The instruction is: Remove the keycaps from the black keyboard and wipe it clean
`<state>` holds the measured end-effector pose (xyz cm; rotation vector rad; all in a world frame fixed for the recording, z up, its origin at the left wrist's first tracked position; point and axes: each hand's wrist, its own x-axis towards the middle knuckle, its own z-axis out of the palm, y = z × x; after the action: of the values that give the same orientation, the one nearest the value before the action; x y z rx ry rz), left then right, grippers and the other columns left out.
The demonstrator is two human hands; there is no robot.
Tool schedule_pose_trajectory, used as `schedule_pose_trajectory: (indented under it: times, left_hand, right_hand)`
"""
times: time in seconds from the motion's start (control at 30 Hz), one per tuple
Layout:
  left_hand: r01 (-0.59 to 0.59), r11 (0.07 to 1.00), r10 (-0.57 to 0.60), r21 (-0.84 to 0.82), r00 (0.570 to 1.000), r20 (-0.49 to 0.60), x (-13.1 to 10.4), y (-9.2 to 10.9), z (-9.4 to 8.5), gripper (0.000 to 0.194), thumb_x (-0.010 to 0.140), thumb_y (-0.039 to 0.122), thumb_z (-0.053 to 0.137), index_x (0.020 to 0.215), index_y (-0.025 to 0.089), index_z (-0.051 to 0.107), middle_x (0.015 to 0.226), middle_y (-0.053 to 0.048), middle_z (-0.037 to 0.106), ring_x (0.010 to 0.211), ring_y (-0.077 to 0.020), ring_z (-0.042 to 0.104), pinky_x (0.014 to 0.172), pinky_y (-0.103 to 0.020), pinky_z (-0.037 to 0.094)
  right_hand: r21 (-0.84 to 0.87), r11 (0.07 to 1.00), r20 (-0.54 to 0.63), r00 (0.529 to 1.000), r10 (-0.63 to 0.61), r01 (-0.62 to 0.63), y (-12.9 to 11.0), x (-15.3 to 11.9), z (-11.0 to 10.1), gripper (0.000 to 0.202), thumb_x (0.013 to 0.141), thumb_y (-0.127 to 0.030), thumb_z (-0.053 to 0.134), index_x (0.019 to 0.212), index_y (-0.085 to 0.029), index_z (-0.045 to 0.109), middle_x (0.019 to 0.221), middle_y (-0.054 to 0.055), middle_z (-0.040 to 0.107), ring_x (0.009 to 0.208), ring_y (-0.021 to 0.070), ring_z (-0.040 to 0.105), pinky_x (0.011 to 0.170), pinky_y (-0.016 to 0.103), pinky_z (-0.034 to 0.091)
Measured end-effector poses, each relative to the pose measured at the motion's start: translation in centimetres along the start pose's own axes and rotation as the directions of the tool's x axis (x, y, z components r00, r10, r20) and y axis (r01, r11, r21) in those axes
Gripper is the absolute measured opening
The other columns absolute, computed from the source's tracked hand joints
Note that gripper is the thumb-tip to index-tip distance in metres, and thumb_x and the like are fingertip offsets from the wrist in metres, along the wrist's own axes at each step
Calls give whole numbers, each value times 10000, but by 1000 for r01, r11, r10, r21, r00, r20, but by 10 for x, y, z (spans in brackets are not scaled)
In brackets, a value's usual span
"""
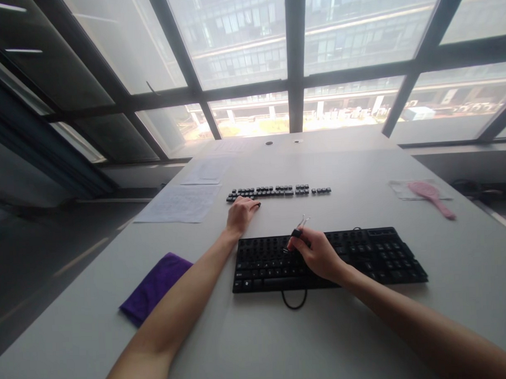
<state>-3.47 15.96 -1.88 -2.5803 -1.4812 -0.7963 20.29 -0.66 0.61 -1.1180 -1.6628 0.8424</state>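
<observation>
A black keyboard (276, 281) lies across the desk, its upper left part stripped of keycaps, with lower rows and the number pad still capped. Above it my right hand (317, 253) is closed around a keycap puller (296, 233), whose thin wire loops point up and away from the keyboard. Beyond the keyboard, loose black keycaps (284, 191) are lined up in two rows. My left hand (239, 216) rests at the left end of these rows, fingers pinched on a dark keycap (258, 205). That hand hides part of the front row.
A folded purple cloth (159, 287) lies beside my left forearm. Sheets of paper (174, 204) are at the desk's left edge. To the right, a pink hairbrush (429, 194) lies partly on a clear bag (396, 190). A cable loop (295, 308) sticks out below the keyboard.
</observation>
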Motion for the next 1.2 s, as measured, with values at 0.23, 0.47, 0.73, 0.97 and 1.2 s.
schedule_pose_trajectory:
  times: [0.23,0.47,0.73,0.97,1.2]
  left_hand:
    - [19,1000,-18,18,999,-42,0,1,1,167,902,229,630,1002,251,762,931,-55,669,934,-231,565,809,-330,478]
    - [62,995,-57,79,996,-64,7,1,4,154,898,224,633,968,257,767,909,-69,610,954,-243,547,799,-340,470]
    - [109,990,-101,86,991,-93,17,-3,10,158,908,239,615,956,254,765,946,-85,602,1000,-261,524,818,-354,474]
    - [106,991,-99,77,991,-94,17,-5,12,140,902,233,631,968,248,754,975,-84,604,1012,-263,516,843,-356,469]
    - [122,990,-114,66,987,-109,17,-4,12,136,884,230,661,994,251,738,998,-80,607,1036,-268,515,861,-365,463]
  right_hand:
    - [7,1000,9,1000,8,-8,-1,0,0,178,931,-228,554,784,-191,646,752,26,693,731,183,625,685,290,450]
    - [14,1000,16,1000,4,-4,1,0,0,175,935,-242,555,794,-193,647,750,26,695,723,184,632,686,291,459]
    - [-4,1000,21,1000,6,-6,2,0,0,174,933,-243,556,792,-198,648,755,29,698,736,192,636,698,303,464]
    - [-15,1000,16,1000,7,-7,1,0,-1,178,930,-236,557,783,-195,649,742,21,687,717,181,617,681,292,449]
    - [-9,1000,-28,999,16,-16,4,0,0,160,921,-268,576,805,-192,656,743,24,675,698,180,587,665,296,439]
